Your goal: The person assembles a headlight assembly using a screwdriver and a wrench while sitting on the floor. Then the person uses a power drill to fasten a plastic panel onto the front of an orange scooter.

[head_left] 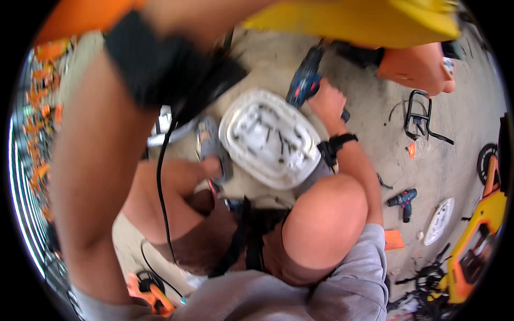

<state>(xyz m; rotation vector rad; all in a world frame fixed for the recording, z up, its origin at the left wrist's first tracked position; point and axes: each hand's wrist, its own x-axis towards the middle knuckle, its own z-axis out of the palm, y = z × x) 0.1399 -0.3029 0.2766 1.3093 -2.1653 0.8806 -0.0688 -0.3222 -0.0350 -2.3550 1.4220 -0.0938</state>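
I squat over a white oval plastic panel that lies ribbed side up on the concrete floor between my knees. My right hand, with a black band on its wrist, grips a blue cordless drill just beyond the panel's far edge. My left arm rises close to the camera with a black strap around the wrist. My left hand is blurred at the top edge beside a big yellow plastic body; its grip is not visible. A grey shoe touches the panel's left side.
A second blue drill, a smaller white oval panel and a black metal frame lie on the floor to the right. Yellow toy-vehicle parts and a black wheel sit far right. A black cable hangs left.
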